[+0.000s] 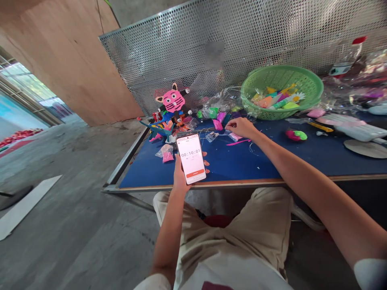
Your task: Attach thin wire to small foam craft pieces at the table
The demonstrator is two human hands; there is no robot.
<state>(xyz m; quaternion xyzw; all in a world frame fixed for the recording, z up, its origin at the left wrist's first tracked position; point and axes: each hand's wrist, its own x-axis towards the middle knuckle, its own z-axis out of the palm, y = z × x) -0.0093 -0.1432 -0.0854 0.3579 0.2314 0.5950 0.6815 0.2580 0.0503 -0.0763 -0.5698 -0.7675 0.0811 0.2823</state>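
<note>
My left hand is wrapped round a smartphone and holds it upright over the table's front edge. Its bright screen reads 00:10:01 above an orange bar. Farther back, my right hand is closed with its fingertips together, low over the table; what they pinch, if anything, is too small to make out. Close to those fingertips lie a pink clay packet, thin loose wires and a pink plastic strip. Another pink clay packet lies left of the phone.
A pink cat-faced figure stands at the back left among colourful clay pieces. Behind my right hand is a green basket holding coloured packets. A pink-and-green clay lump, a yellow tool and a bottle are on the right. Perforated metal panel backs the table.
</note>
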